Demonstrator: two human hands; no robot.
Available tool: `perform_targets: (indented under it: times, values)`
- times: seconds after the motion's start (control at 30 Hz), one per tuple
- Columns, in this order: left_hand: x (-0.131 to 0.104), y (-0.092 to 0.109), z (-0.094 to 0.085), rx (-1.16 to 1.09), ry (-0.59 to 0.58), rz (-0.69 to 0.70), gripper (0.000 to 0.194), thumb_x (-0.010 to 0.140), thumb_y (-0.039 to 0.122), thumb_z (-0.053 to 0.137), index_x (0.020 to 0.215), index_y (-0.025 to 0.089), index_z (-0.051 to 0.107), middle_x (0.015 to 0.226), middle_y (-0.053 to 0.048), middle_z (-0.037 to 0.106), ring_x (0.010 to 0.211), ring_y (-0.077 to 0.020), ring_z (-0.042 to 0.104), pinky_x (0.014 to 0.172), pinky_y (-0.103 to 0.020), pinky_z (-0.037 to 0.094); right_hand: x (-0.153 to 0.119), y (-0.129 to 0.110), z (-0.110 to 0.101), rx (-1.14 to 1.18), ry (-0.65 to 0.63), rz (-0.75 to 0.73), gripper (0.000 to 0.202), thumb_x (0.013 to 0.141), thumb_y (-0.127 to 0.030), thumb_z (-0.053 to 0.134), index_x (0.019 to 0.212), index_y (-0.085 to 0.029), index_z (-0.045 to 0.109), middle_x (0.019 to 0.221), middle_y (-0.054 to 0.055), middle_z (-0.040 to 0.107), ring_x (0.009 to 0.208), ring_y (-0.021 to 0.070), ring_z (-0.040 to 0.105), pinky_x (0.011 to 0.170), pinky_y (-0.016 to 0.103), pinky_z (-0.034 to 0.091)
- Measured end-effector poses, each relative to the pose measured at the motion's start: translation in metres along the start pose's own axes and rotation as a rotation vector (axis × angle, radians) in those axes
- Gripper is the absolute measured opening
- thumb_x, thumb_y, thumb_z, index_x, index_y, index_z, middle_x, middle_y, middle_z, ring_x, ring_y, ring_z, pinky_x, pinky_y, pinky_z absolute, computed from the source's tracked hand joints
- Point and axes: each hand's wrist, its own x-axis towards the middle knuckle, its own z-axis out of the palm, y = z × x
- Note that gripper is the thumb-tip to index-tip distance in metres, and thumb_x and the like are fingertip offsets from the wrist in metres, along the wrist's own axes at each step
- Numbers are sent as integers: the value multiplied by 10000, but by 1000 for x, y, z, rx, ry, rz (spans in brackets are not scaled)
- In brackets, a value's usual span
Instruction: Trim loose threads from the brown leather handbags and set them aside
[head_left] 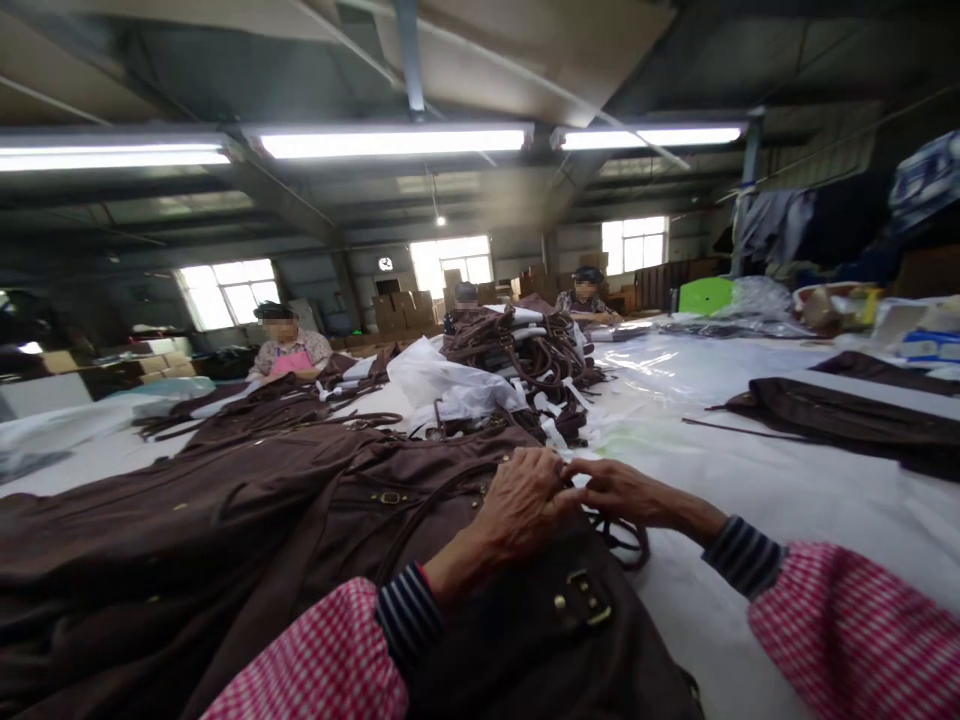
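Note:
A dark brown bag (517,610) with brass buckles and studs lies spread in front of me on the table. My left hand (525,500) rests at its far right edge, fingers curled closed over the material. From the right, my right hand (626,495) meets it with thumb and fingers pinched together. Whatever is between the right fingertips is too small to make out. Just under the right hand hang dark loops of strap (637,545). A long thin brown strap (420,515) runs over the bag toward my left hand.
Beyond the bag rises a pile of brown bags and straps (525,345), with white plastic wrapping (442,380) beside it. More brown pieces (795,405) lie on the white-covered table (750,510) at right. Several co-workers sit across, one in a pink apron (292,360).

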Motion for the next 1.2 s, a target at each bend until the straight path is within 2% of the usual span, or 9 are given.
perform_targets:
  times: [0.13,0.27,0.4,0.5,0.6,0.7,0.9,1.03,1.2]
  values:
    - [-3,-35,31,53,-80,33,632,930,664,481,1405,248,456,1481,-116,469,1373,-331,399,1140,-553,315,9,10,6,-224,4,30,148,840,-238,544,960,-184,613,688,-31,569,621,128,490,592,248,319]
    - [-14,-32,47,44,-136,92,780,938,707,398,1535,219,280,1613,-161,298,1489,-360,245,1195,-612,203,7,21,24,-386,62,55,78,848,-256,531,884,-207,581,733,-16,613,687,160,548,639,273,325]
    - [-20,-28,50,55,-84,219,661,968,685,344,1449,235,395,1513,-119,453,1388,-318,386,1158,-536,302,0,35,36,-270,74,116,224,939,-398,500,919,-199,600,737,-7,637,702,171,588,658,280,374]
    - [-21,-31,51,81,-47,296,602,968,679,353,1421,291,431,1429,-97,518,1265,-304,466,1066,-498,385,5,38,16,-175,-31,97,237,902,-397,572,937,-183,666,762,5,660,714,167,592,652,273,409]
    - [-21,-35,53,82,5,269,666,930,744,338,1444,328,420,1424,-109,497,1295,-332,423,1079,-541,346,35,16,-24,-76,-104,84,484,804,-293,649,1274,-183,624,929,42,700,722,165,619,620,261,456]
    - [-21,-38,57,79,7,257,684,907,785,300,1369,323,503,1368,-112,517,1300,-343,407,1091,-572,313,93,-35,-56,-3,67,87,740,880,-279,532,1566,-149,286,995,77,690,553,126,598,539,265,474]
    - [-17,-44,69,91,20,286,624,948,731,284,1333,308,533,1354,-119,509,1273,-343,403,1061,-597,321,194,-128,-57,35,255,-78,842,816,-110,505,1597,-144,192,814,15,712,475,116,607,542,241,494]
    - [-16,-45,69,96,21,289,679,950,740,229,1350,281,528,1363,-126,503,1256,-350,408,1027,-618,342,199,-132,-37,-11,271,-41,816,818,-99,499,1590,-168,243,734,-6,712,431,133,591,478,243,475]
    - [-16,-43,65,104,11,307,707,936,761,244,1322,263,564,1368,-145,517,1252,-376,428,1000,-631,352,140,-104,-1,-197,195,15,586,889,-212,517,1473,-209,480,732,7,725,512,166,634,536,273,483]
